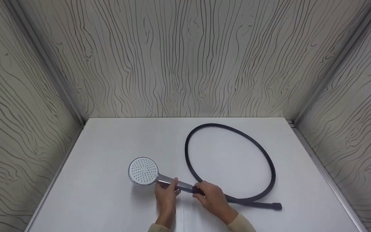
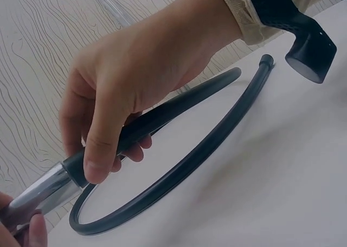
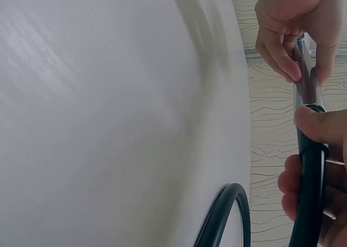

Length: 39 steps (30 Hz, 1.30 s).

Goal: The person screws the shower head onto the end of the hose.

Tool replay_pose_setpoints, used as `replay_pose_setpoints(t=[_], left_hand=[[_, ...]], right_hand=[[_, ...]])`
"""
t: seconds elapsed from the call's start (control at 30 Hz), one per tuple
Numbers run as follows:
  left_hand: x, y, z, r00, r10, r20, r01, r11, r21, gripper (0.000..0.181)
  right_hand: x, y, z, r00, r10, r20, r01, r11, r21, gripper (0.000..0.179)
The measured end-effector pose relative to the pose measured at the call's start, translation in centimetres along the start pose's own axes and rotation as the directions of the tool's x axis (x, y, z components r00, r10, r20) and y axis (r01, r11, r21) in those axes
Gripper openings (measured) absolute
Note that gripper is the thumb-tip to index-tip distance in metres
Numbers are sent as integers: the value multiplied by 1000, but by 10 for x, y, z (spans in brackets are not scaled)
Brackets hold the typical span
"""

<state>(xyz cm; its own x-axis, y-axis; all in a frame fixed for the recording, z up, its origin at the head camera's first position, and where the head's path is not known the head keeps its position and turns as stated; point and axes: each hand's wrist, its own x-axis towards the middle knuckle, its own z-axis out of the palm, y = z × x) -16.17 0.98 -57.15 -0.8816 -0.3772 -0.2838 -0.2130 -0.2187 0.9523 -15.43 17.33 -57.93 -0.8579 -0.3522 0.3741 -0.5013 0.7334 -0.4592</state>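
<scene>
A chrome shower head [image 1: 143,170] with a white, dotted spray face turned up is held above the white table. My left hand [image 1: 166,197] grips its chrome handle [image 1: 184,186], thumb on top. Around the end of a black shower hose [image 1: 271,161], my right hand [image 1: 213,197] has its fingers curled, right where the hose meets the handle. In the left wrist view the hose's end collar [image 2: 76,168] sits against the handle's lower end; whether it is threaded on cannot be seen. The right wrist view shows both hands in line along handle and hose.
The hose loops across the right half of the white table [image 1: 108,138], its other end [image 1: 277,206] lying at the front right. Wood-grain panels [image 1: 188,64] enclose the table at the back and both sides.
</scene>
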Motion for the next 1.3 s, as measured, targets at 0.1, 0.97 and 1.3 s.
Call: replay_pose_setpoints(t=[0.1, 0.97, 1.3], left_hand=[[0, -2, 0, 1000, -5, 13, 5, 1000, -16, 43], [7, -4, 0, 994, 25, 108, -38, 992, 117, 48], [5, -2, 1, 993, 23, 119, -48, 977, 210, 43]], right_hand=[[0, 1, 0, 1000, -24, -7, 24, 999, 22, 13], [12, 2, -16, 918, 232, 323, -335, 888, 315, 18], [13, 3, -11, 929, 238, 284, -323, 896, 305, 22]])
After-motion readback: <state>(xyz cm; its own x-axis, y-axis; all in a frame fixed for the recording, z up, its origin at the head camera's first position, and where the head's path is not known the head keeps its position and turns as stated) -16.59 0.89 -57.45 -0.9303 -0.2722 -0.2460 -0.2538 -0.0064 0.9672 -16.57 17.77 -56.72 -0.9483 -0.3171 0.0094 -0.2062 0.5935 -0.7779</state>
